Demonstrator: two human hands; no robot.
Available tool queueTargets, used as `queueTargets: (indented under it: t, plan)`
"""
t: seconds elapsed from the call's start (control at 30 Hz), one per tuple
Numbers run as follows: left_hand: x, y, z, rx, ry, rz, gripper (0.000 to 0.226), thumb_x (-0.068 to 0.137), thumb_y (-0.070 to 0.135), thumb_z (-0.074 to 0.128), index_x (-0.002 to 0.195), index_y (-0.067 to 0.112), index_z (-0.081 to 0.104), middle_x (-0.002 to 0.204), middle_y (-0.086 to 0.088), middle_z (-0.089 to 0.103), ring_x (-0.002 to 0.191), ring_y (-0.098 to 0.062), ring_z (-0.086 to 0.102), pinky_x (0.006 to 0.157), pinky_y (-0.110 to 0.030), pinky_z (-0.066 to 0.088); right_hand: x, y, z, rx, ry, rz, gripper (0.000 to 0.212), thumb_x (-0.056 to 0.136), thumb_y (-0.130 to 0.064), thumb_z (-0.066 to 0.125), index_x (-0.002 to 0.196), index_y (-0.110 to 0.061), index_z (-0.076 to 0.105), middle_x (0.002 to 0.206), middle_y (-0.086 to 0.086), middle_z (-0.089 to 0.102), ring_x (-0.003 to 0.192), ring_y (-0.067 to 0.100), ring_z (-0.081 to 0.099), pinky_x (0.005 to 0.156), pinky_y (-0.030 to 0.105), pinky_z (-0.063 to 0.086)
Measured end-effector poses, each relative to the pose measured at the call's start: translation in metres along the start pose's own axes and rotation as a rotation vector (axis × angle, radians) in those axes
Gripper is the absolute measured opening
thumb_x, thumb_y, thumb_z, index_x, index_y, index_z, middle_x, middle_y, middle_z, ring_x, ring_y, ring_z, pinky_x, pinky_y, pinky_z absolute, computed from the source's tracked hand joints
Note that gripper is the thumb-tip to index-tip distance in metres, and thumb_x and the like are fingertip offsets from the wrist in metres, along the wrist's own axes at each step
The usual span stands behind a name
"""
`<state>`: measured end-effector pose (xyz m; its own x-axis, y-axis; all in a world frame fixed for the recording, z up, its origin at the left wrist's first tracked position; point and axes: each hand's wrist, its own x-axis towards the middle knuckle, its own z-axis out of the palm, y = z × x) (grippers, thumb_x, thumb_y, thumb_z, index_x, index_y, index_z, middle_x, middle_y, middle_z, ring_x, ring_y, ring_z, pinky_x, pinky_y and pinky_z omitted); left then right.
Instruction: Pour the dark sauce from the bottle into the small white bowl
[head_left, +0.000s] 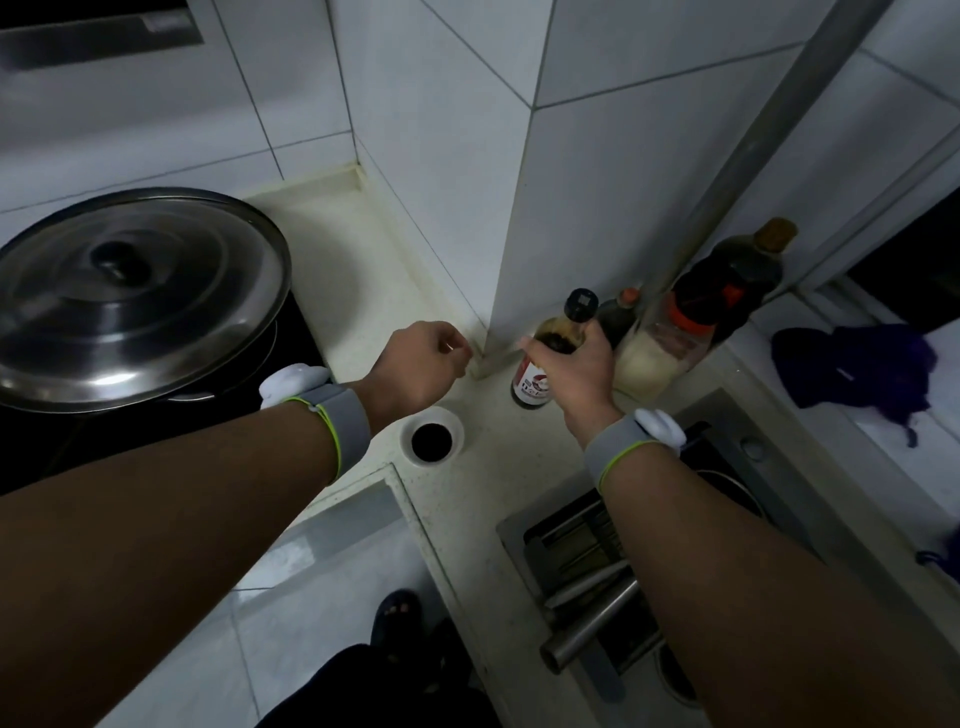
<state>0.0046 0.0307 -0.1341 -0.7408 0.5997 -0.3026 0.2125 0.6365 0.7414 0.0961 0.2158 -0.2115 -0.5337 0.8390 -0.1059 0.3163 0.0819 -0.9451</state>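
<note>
The fingers of the left hand (422, 364) are curled away from view, loosely closed on nothing that can be made out. The glass bottle (548, 358), capped in black, is gripped around its shoulder by the right hand (574, 371), upright on the pale speckled counter (363, 244), its red-and-white label partly hidden. Dark sauce is seen in the small white bowl (431, 437), near the bottle's base.
</note>
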Motion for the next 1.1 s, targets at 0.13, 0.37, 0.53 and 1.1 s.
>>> queueTargets:
  t: [0.13,0.37,0.53,1.1]
  plan:
    - [0.002,-0.011,0.004,0.027,-0.04,-0.019,0.023,0.094,0.019,0.053,0.101,0.018,0.075,0.09,0.0,0.079,0.088,-0.021,0.075,0.087,-0.036,0.061,-0.002,-0.002,0.002,-0.057,-0.03,-0.023,0.046,0.073,-0.028,0.094,0.107,-0.018,0.065,0.096,-0.005,0.072,0.097,0.021,0.072,0.093,0.042,0.061]
    - [0.004,-0.02,0.005,0.066,-0.05,-0.022,0.022,0.095,0.019,0.054,0.101,0.016,0.075,0.09,-0.002,0.08,0.086,-0.02,0.076,0.085,-0.034,0.06,-0.009,-0.007,0.004,-0.162,-0.05,-0.06,0.052,0.072,-0.038,0.094,0.109,-0.016,0.066,0.099,-0.003,0.072,0.099,0.021,0.071,0.092,0.039,0.06]
    - [0.006,-0.02,0.006,0.074,-0.051,-0.014,0.022,0.095,0.019,0.054,0.102,0.016,0.075,0.089,-0.001,0.08,0.086,-0.019,0.075,0.087,-0.035,0.061,-0.014,-0.009,0.006,-0.229,-0.066,-0.076,0.061,0.07,-0.046,0.094,0.111,-0.012,0.065,0.104,0.002,0.073,0.102,0.024,0.071,0.088,0.035,0.057]
    - [-0.009,-0.022,-0.001,0.067,-0.047,-0.036,0.022,0.095,0.021,0.054,0.1,0.018,0.075,0.088,0.0,0.08,0.086,-0.021,0.076,0.089,-0.039,0.062,-0.029,-0.02,-0.016,-0.4,-0.17,-0.199,0.071,0.078,-0.039,0.091,0.134,-0.009,0.058,0.131,0.011,0.066,0.124,0.031,0.064,0.103,0.041,0.053]
